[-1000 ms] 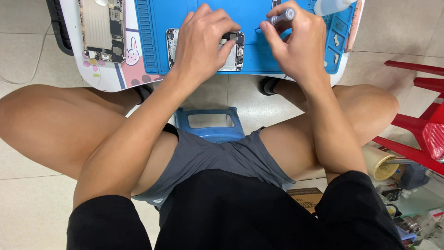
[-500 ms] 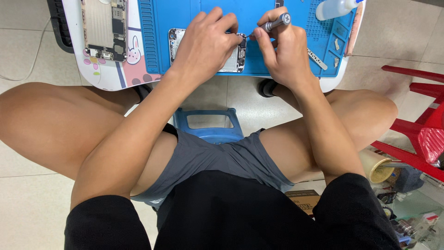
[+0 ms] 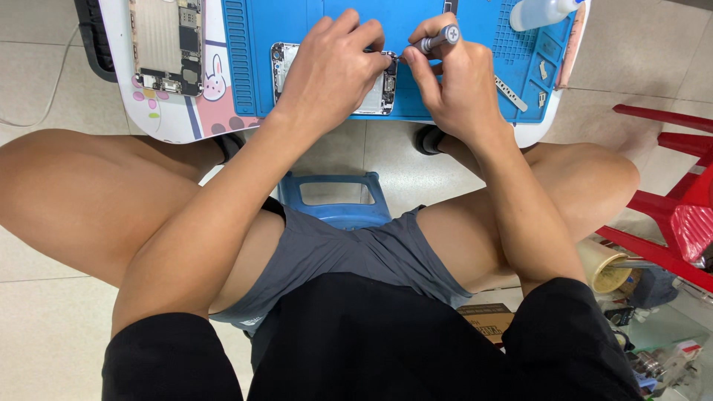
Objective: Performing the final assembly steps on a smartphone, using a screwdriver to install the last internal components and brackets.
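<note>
Two busy hands: left hand (image 3: 330, 70) pinning opened phone (image 3: 284, 63), right hand (image 3: 453, 82) gripping screwdriver (image 3: 434, 39) near mat edge (image 3: 475, 119).

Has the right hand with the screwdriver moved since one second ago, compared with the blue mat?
Yes. The right hand with the screwdriver has moved left along the blue mat, toward the opened phone under the left hand.

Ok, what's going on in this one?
A person sits on a blue stool at a small table, working on an opened phone that lies on a blue mat. The left hand holds the phone down. The right hand holds a screwdriver with its tip at the phone's right edge. Another opened phone lies to the left.
</note>
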